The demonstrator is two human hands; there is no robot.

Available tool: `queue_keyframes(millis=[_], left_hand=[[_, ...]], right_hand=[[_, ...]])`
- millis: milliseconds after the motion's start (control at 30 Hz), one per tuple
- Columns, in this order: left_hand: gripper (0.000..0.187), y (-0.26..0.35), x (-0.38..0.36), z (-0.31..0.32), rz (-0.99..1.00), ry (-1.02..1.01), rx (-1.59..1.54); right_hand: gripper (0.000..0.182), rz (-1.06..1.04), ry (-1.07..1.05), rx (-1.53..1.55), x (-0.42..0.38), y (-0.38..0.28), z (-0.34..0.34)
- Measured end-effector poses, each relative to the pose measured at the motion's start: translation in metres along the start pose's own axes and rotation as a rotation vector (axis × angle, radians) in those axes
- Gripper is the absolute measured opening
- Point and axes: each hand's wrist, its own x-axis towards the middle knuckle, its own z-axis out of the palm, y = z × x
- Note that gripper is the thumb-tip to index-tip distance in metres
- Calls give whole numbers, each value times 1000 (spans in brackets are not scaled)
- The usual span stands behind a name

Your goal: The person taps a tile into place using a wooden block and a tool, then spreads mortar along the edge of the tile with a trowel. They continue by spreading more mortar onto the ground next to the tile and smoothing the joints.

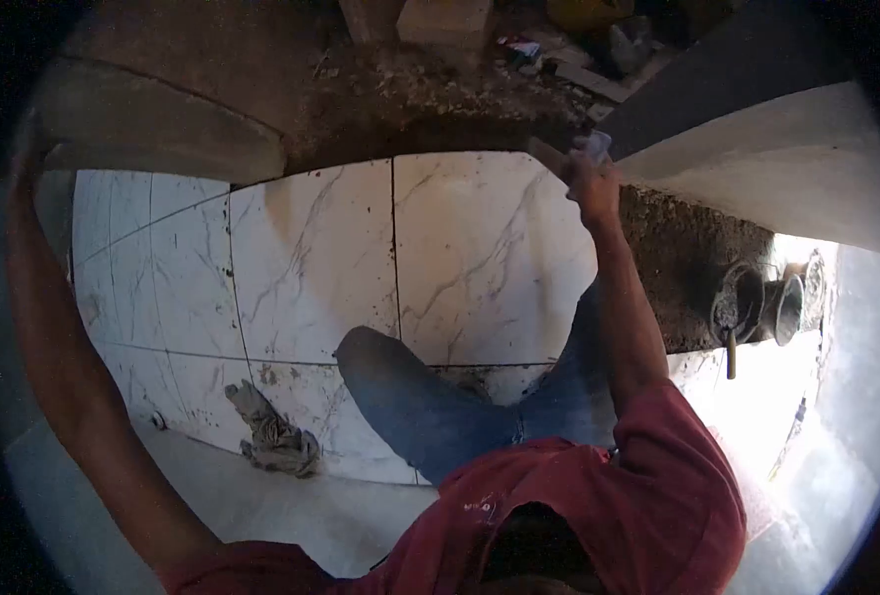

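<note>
My right hand point(593, 183) is stretched forward at the far edge of the marble-patterned tiles point(311, 268), close to the corner of a pale wall point(777, 159). Its fingers are closed around something with a whitish, see-through part point(599, 146); I cannot tell what it is. A brownish flat piece point(547, 155) shows just left of the fingers. At the far left, my left hand point(29, 149) reaches out to the dim edge of the view beside a grey wall end point(162, 129), its fingers lost in shadow.
A crumpled grey cloth point(273, 436) lies on the tiles at front left. Two bucket-like containers point(738, 302) point(789, 309) stand on the right beside rough bare ground point(683, 258), one with a handle sticking out. Rubble point(589, 79) and a block point(445, 20) lie beyond the tiles.
</note>
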Motion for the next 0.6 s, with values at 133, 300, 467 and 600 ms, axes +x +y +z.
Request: queue_keyframes(millis=[133, 300, 467, 600], left_hand=[[56, 6, 1, -3, 6, 20, -11], [55, 3, -5, -5, -4, 23, -22], [55, 6, -7, -6, 19, 40, -6], [54, 8, -6, -8, 35, 32, 10]], right_hand=[[18, 209, -73, -112, 27, 28, 47], [18, -20, -110, 81, -6, 5, 99], [15, 200, -266, -159, 6, 19, 144], [19, -193, -288, 56, 15, 89, 166]])
